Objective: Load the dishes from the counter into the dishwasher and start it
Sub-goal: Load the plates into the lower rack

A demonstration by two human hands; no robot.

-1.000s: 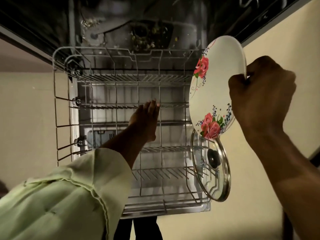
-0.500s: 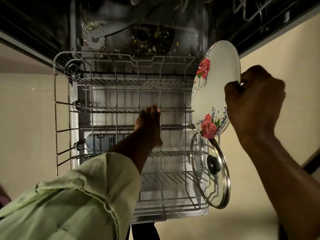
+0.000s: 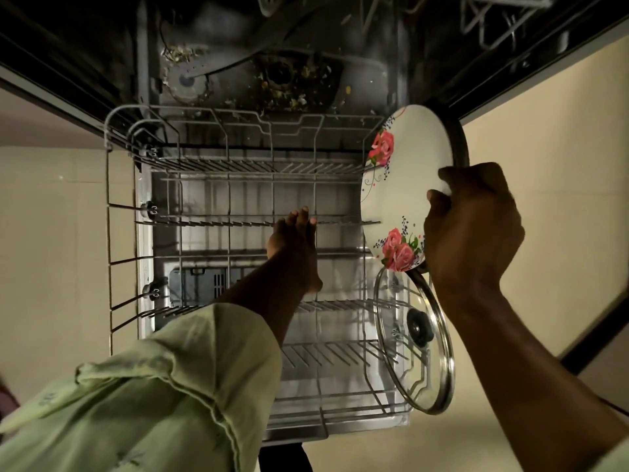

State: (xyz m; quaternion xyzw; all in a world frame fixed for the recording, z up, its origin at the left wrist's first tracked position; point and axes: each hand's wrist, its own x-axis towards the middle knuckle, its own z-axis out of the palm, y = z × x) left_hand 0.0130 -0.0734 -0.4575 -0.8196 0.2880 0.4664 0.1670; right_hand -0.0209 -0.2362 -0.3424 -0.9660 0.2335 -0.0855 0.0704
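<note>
Head view. Dishwasher (image 3: 272,46) open, lower rack (image 3: 211,165) drawn out. Glass lid (image 3: 408,369) on edge at the rack's right side. Floral plate (image 3: 405,185) upright just above the lid, its rim clamped by right hand (image 3: 473,229) fingers. Left hand (image 3: 294,247) fingers straight, on the tines. Step: racking the plate; next, probably lowering it between tines.

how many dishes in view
2. A floral plate gripped by the right hand over the right side of the rack, and a glass lid standing on edge in it. A dark rim behind the plate may be a third.
</note>
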